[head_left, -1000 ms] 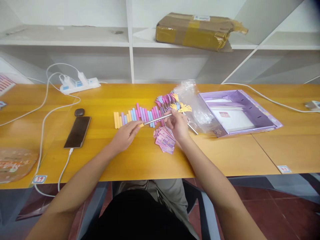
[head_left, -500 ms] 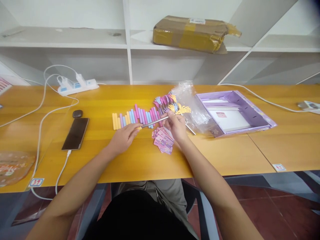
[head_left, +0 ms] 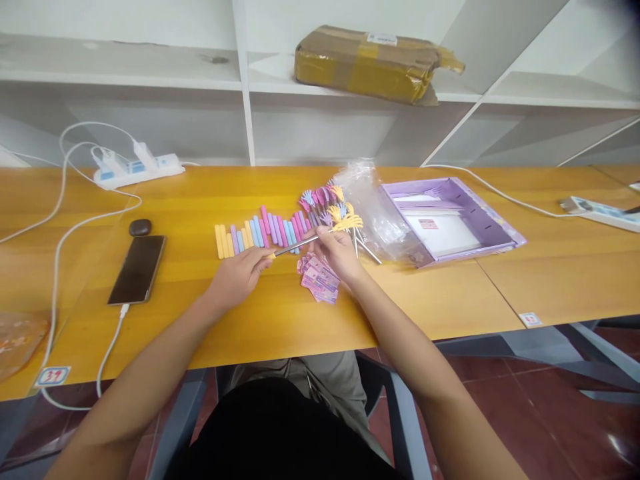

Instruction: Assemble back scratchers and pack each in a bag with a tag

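A back scratcher point(head_left: 300, 245) with a metal rod and a yellow hand-shaped head is held between my two hands. My left hand point(head_left: 239, 275) is closed round its yellow handle end, most of which is hidden. Near the head, my right hand point(head_left: 340, 255) grips the rod. Behind them stands a row of coloured handles point(head_left: 253, 232) in yellow, purple, blue and pink, lying side by side. Several hand-shaped scratcher heads point(head_left: 320, 197) on metal rods are piled beyond my right hand. Small pink printed cards point(head_left: 320, 279) lie in a loose heap below it.
Clear plastic bags point(head_left: 370, 207) lie beside a purple box tray point(head_left: 453, 259). To the left are a phone point(head_left: 137, 270) on a cable, a black oval object point(head_left: 140, 227) and a power strip point(head_left: 140, 171). A taped carton point(head_left: 367, 65) rests on the shelf.
The view has shifted a little to the right. Both hands keep their grip on the back scratcher, with little visible change in how it is held.
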The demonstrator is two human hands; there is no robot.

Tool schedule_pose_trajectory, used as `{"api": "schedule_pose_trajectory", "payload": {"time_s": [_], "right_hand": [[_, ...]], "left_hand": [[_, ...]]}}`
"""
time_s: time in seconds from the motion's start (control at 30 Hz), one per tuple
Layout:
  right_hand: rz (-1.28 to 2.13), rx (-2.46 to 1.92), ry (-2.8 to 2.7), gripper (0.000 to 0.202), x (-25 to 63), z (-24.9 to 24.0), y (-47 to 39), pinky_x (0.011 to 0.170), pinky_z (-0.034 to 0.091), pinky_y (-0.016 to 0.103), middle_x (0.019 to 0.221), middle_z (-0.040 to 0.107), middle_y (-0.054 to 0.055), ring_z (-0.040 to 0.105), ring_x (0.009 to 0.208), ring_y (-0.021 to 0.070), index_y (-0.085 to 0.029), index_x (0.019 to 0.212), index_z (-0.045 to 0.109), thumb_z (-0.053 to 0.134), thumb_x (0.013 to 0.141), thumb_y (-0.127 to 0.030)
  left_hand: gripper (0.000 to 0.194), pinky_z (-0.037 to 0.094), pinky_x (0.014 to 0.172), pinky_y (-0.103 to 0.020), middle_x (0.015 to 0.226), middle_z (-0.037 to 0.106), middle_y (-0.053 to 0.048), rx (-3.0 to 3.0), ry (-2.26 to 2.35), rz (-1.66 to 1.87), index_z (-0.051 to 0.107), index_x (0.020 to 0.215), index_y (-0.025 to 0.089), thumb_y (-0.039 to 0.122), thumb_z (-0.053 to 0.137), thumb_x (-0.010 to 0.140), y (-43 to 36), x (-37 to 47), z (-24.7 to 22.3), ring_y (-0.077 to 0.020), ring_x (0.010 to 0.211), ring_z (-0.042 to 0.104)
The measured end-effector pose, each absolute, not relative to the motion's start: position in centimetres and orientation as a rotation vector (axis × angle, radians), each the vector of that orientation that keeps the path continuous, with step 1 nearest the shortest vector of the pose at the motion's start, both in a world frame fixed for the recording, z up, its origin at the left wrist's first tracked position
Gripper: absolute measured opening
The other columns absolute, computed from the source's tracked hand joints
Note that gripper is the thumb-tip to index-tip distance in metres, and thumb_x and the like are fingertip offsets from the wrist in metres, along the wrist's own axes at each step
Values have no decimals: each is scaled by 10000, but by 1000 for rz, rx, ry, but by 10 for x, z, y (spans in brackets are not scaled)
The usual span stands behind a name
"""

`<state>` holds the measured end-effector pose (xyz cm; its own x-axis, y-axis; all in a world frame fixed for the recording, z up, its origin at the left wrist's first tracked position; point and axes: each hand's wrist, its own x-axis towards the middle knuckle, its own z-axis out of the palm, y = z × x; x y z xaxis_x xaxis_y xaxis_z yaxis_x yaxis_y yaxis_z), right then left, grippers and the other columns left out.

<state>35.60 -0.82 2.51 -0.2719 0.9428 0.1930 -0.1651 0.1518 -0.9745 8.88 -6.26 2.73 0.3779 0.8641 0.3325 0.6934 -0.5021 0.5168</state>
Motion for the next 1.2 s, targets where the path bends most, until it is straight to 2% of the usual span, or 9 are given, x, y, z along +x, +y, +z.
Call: {"api": "schedule_pose_trajectory", "payload": {"time_s": [0.13, 0.23, 0.3, 0.43, 0.6, 0.7, 0.87, 1.1, 1.2], "right_hand": [[1493, -747, -1538, 560, 341, 23, -20, 565, 483, 276, 755, 687, 4, 530, 568, 122, -224, 968, 821, 685, 992, -766], [1506, -748, -1575, 577, 343, 25, -17, 564, 500, 276, 812, 705, 16, 544, 573, 116, -219, 951, 803, 694, 977, -785], [1451, -779, -1485, 604, 352, 28, -9, 555, 492, 283, 787, 678, 11, 531, 568, 124, -227, 993, 794, 700, 948, -822], [1226, -877, -1254, 677, 375, 32, 9, 536, 443, 306, 810, 625, 7, 503, 582, 156, -283, 1142, 753, 580, 944, -906], [1135, -850, -1413, 626, 376, 30, 5, 710, 524, 342, 856, 652, 42, 618, 771, 207, -263, 976, 759, 575, 978, -861], [1142, -819, -1477, 581, 368, 29, -4, 773, 520, 349, 813, 652, 30, 605, 751, 197, -249, 930, 752, 570, 1030, -792], [1111, -852, -1583, 616, 357, 29, -15, 816, 520, 350, 834, 684, 41, 642, 819, 210, -218, 898, 738, 536, 1055, -779], [1144, -880, -1560, 635, 345, 30, -26, 719, 513, 311, 793, 659, 42, 611, 770, 190, -194, 880, 748, 521, 1061, -759], [1239, -907, -1522, 650, 343, 28, -30, 597, 466, 284, 774, 634, 38, 580, 698, 174, -188, 881, 764, 539, 1042, -777]], "left_hand": [[409, 600, 919, -363, 1198, 813, -101, 2397, 1342, 849, 730, 1305, 243, 462, 413, 1168, -62, 91, 23, -239, 1057, 777], [382, 600, 928, -349, 1192, 815, -90, 2391, 1372, 896, 730, 1307, 243, 457, 445, 1167, -63, 91, 26, -235, 1077, 777], [368, 599, 948, -342, 1200, 816, -84, 2376, 1399, 931, 728, 1314, 240, 449, 462, 1166, -63, 90, 30, -231, 1101, 775], [371, 603, 947, -341, 1228, 818, -80, 2382, 1435, 879, 731, 1297, 246, 465, 463, 1165, -64, 91, 32, -232, 1113, 778], [347, 609, 899, -338, 1227, 818, -85, 2486, 1334, 857, 752, 1252, 240, 433, 476, 1168, -65, 93, 27, -216, 1058, 785], [318, 609, 854, -313, 1165, 820, -83, 2549, 1301, 914, 775, 1229, 235, 403, 513, 1164, -66, 93, 25, -201, 1029, 787], [255, 579, 735, -263, 1097, 822, -64, 2670, 1243, 1036, 784, 1217, 220, 354, 577, 1149, -66, 91, 23, -163, 918, 785], [189, 584, 754, -253, 1035, 823, -57, 2699, 1128, 1171, 778, 1182, 178, 296, 644, 1123, -68, 96, 21, -143, 887, 782], [183, 566, 717, -250, 1019, 819, -53, 2670, 1113, 1170, 778, 1198, 174, 282, 657, 1116, -70, 97, 20, -138, 856, 770]]}}
